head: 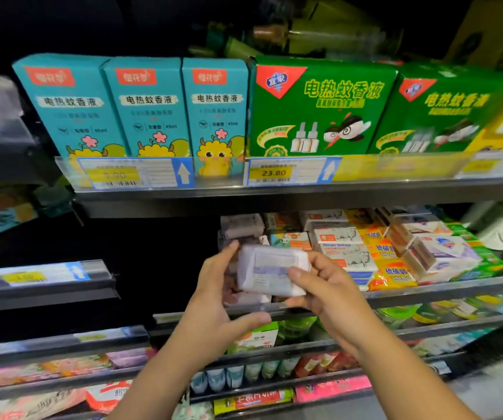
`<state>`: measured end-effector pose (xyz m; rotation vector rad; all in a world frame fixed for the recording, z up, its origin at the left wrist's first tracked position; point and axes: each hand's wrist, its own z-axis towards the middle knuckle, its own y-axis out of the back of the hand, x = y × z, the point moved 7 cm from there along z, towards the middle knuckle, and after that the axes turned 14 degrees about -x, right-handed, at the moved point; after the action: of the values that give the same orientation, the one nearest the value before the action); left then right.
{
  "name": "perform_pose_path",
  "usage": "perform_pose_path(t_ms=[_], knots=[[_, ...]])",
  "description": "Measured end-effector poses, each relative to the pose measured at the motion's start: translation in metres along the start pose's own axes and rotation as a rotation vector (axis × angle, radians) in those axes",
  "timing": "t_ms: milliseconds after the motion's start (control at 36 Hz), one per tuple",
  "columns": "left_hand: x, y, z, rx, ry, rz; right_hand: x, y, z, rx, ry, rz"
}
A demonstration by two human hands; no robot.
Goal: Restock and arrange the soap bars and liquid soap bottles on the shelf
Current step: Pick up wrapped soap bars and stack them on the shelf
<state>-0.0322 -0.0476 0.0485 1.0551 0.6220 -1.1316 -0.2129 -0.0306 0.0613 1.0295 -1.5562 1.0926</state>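
Held up in front of the soap shelf (444, 287), about level with its front rail: a pale lilac-white wrapped soap bar (270, 268), long side across, printed label facing out. Pinched at the right end by the right hand (327, 294), thumb flat on the front face, fingers curled behind. Propped at the left end by the left hand (214, 298), fingers fairly straight along the edge and back, thumb spread out below and clear of the wrapper. Just behind, at the left of the shelf, more pale wrapped bars (242, 225) in a stack, partly hidden by the held one. To their right, white goat soap boxes (339, 237) in rows, then yellow soap packs (391, 269), then white and red boxes (438, 253) and a strip of green packs (486, 256) at the far right. Dark and unreadable to the left of the stack. One level up, three teal cartons (150, 107) standing side by side, touching, and beside them two green cartons (320, 107), with a yellow price tag (271, 172) reading 23.80 clipped to the rail below. Lower down, past the forearms, further shelves of packets and tubes, blurred beyond telling.
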Motion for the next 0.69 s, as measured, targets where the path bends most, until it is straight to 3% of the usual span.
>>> perform_pose_path(t_ms=[83,139,361,472,611,694], knots=[[-0.005,-0.003,0.001,-0.024,-0.197,0.071,-0.006,0.002,-0.005,0.014,-0.058,0.0],[-0.004,-0.003,0.001,-0.055,-0.216,0.077,-0.006,0.001,-0.007,0.031,-0.063,-0.035],[-0.002,0.004,0.004,-0.09,0.046,-0.132,0.013,-0.004,-0.013,0.213,0.117,-0.283],[0.0,-0.002,-0.003,-0.102,0.205,-0.252,0.02,-0.006,-0.011,0.143,0.26,-0.465],[-0.007,-0.004,-0.008,-0.116,0.281,-0.31,0.011,-0.004,-0.007,0.054,0.189,-0.28],[-0.006,-0.008,-0.016,-0.029,0.376,-0.466,0.008,0.002,-0.005,-0.063,0.182,-0.238]])
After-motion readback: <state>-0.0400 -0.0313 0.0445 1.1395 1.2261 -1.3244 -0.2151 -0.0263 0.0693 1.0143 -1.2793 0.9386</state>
